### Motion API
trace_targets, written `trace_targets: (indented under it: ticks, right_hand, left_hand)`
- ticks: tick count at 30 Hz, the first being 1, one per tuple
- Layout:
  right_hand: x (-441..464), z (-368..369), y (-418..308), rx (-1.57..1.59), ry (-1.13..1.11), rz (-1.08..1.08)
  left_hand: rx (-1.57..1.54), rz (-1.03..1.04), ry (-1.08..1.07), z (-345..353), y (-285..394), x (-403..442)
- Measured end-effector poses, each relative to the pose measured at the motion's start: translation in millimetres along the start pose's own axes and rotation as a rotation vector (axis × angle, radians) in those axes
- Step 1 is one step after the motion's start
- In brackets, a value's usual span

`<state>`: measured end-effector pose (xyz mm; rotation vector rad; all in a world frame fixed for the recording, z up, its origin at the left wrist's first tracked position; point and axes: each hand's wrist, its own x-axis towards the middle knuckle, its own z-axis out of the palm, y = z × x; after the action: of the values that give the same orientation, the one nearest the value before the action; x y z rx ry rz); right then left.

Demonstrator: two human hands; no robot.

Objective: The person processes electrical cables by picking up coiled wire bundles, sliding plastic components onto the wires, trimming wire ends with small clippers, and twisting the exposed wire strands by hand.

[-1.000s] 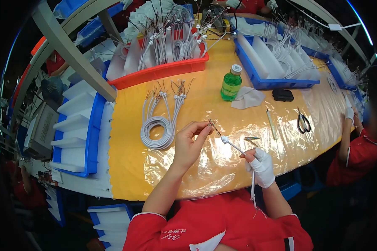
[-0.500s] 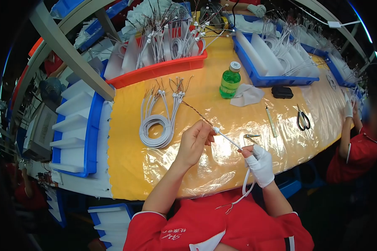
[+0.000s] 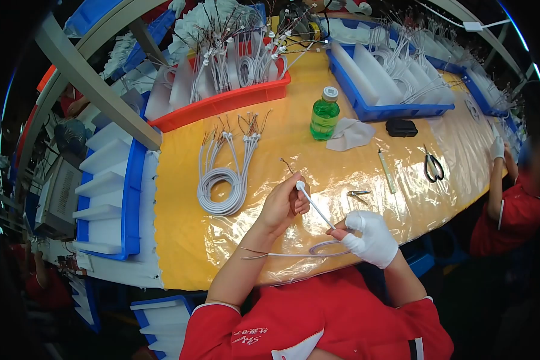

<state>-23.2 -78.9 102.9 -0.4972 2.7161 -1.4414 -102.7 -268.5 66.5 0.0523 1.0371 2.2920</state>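
A white cable (image 3: 316, 208) runs between my two hands over the front of the table. My left hand (image 3: 280, 207) is closed around its end by a white collar, with dark twisted wires poking out above the fingers. My right hand (image 3: 373, 242), in a white fingerless covering, pinches the cable lower down. The cable's other end, with bare thin wires, loops out to the left past my left forearm. A bundle of coiled white cables (image 3: 240, 193) with stripped wire ends lies left of my left hand. Small metal nippers (image 3: 359, 195) lie beyond my right hand.
Behind are a red bin (image 3: 228, 99) and a blue bin (image 3: 402, 112) of cables. A green bottle (image 3: 324, 114), white cloth (image 3: 349, 134), black box (image 3: 401, 128), pen-like tool (image 3: 387, 172) and black-handled scissors (image 3: 432, 167) lie on the table. A blue divided tray (image 3: 134, 201) stands left. Co-workers sit nearby.
The dark twisted wires have drawn in toward my left hand from the coiled bundle. The cable's loose end has swung from my lap to the left. My right hand has lowered slightly.
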Motion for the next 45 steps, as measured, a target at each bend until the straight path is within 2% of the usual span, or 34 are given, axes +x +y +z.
trace_targets:
  ticks: [2, 8, 10, 12, 14, 17, 20, 23, 32, 33, 36, 40, 42, 44, 45]
  right_hand:
    - [1.9, -3.9, -3.8, -0.114, -0.068, -0.019]
    - [5.2, -18.7, -4.1, 0.077, -0.048, 0.227]
    - [8.2, -26.4, 5.1, 0.106, -0.004, 0.241]
    - [9.3, -28.6, 10.0, 0.096, 0.02, 0.195]
    - [11.2, -30.5, 3.7, -0.035, -0.021, 0.13]
    - [15.0, -27.8, -3.8, -0.002, -0.135, 0.241]
    - [15.7, -22.5, -0.7, -0.112, -0.173, 0.211]
    - [15.1, -19.3, -0.8, -0.086, -0.169, 0.198]
    - [12.0, -8.5, 13.9, -0.032, -0.116, 0.251]
    - [11.5, -7.5, 16.5, -0.015, -0.106, 0.261]
    - [9.4, -8.7, 19.9, 0.001, -0.083, 0.294]
    - [13.2, -20.4, 1.7, -0.007, 0.007, 0.297]
    - [13.7, -24.0, 5.7, -0.005, 0.032, 0.246]
    - [11.5, -26.8, 16.7, 0.197, 0.132, 0.354]
    - [10.8, -29.2, 26.9, 0.196, 0.138, 0.316]
  left_hand:
    - [0.008, 0.0, -0.027, 0.1, 1.0, -0.2]
    - [0.163, 0.046, 0.055, -8.7, 6.9, -6.1]
    - [0.345, 0.102, 0.021, -14.4, 9.3, -9.1]
    - [0.375, 0.093, 0.021, -19.9, 13.3, -10.9]
    - [0.453, 0.136, 0.03, -17.8, 14.9, -11.6]
    - [0.508, 0.169, 0.04, -8.3, 14.4, -10.9]
    - [0.603, 0.17, 0.021, -8.6, 11.1, -6.4]
    - [0.528, 0.163, 0.053, -7.0, 6.0, -2.7]
    - [0.588, 0.206, 0.068, -17.5, -0.1, -5.3]
    - [0.597, 0.209, 0.138, -16.5, -2.0, -7.4]
    - [0.726, 0.237, 0.15, -28.1, 4.8, -18.3]
    - [0.71, 0.347, 0.291, -46.7, 39.2, -53.1]
    - [0.731, 0.522, 0.403, -68.1, 74.1, -74.6]
    - [0.741, 0.725, 0.62, -82.8, 110.8, -97.9]
    - [0.723, 0.795, 0.695, -87.0, 129.8, -109.5]
